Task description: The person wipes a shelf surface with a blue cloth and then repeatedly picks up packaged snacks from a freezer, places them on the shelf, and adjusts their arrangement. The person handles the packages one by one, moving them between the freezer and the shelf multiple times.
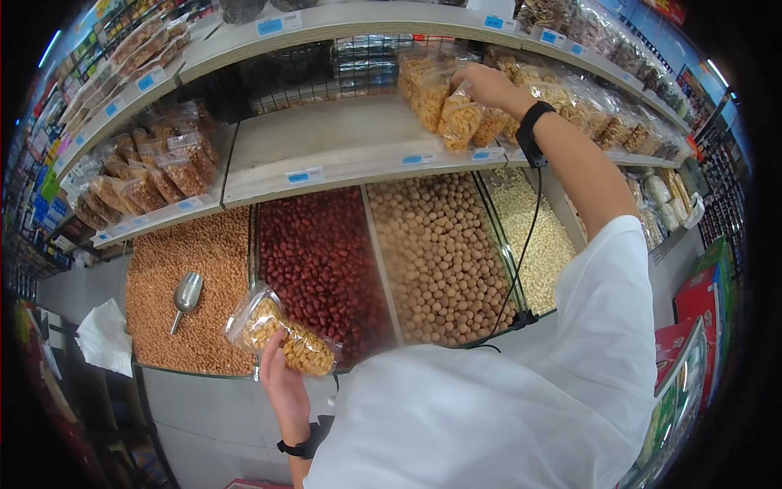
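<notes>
My left hand point(282, 373) holds a clear zip bag of pale nuts point(293, 335) low in front of me, over the edge between the peanut bin and the red date bin. The bag is tilted. My right hand point(489, 88) reaches up to the middle shelf, its fingers closed on the top of a clear bag of yellowish dried food point(459, 125). That bag stands at the shelf's front, among several similar bags point(421, 82). What exactly those bags contain I cannot tell. Black bands circle both wrists, and a cable hangs from the right one.
Below the shelf point(317, 137) lie bins of shelled peanuts point(208, 244), red dates point(314, 263), round tan dried fruit point(440, 263) and pale kernels point(528, 232). A metal scoop point(187, 294) rests on the peanuts, near a white plastic bag point(107, 337). Bagged nuts point(153, 165) stand at left.
</notes>
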Available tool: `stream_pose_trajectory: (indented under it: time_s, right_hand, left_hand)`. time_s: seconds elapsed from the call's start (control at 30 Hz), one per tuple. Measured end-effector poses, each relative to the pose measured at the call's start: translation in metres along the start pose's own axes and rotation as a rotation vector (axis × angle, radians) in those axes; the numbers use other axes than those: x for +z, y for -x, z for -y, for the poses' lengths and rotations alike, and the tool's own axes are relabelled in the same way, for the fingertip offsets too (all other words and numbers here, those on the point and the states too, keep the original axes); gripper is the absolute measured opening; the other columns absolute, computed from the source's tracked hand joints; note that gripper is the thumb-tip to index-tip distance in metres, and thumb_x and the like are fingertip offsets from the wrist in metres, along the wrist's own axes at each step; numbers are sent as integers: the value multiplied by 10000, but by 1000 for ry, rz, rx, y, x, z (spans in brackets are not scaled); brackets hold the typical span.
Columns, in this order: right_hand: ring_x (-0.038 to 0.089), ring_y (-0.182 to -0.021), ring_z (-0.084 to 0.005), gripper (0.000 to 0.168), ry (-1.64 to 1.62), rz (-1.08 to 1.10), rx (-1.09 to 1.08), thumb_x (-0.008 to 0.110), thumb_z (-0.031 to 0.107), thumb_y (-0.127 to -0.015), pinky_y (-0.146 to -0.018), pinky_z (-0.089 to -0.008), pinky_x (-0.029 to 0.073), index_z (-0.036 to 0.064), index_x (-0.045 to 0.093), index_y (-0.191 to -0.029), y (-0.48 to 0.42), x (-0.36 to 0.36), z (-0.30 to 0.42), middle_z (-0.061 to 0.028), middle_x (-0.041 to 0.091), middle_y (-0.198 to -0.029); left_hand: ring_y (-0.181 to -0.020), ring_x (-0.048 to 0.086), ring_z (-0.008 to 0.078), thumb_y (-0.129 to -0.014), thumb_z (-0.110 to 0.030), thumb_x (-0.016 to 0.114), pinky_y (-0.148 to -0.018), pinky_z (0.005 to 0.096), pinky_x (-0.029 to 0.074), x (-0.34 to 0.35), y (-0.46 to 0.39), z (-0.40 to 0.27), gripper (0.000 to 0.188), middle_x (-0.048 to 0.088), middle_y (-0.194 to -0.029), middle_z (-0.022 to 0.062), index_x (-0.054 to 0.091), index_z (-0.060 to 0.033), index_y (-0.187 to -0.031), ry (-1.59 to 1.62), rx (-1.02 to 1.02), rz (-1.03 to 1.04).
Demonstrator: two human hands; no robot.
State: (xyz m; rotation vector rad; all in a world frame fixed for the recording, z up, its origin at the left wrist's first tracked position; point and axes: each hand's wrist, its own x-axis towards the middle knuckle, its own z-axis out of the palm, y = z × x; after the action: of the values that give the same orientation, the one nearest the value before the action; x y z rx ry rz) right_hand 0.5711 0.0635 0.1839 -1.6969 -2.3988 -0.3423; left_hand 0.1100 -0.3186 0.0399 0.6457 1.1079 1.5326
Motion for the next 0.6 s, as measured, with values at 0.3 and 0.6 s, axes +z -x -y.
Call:
stream_pose_trajectory:
  time_s: [0.3, 0.6]
  right_hand:
    - [682, -866, -325, 187, -85, 256, -206, 741, 113, -790, -741, -382, 542, -4, 713, -934, -29, 21, -23, -182, 704, -907]
    - [651, -662, -354, 180, -215, 76, 53, 728, 153, -756, -637, -434, 512, -22, 695, -729, -24, 19, -9, -245, 638, -703]
  left_hand:
    - [-1240, 486, 231, -967, -161, 491, -1037, 370, 382, 11, 4, -2, 402, 523, -1334, 137, 515, 60, -1302, 76, 55, -82]
    - [-1236, 483, 218, -966, -155, 497, -1036, 361, 380, 15, -1, -1, 392, 526, -1325, 129, 522, 64, -1291, 77, 22, -63]
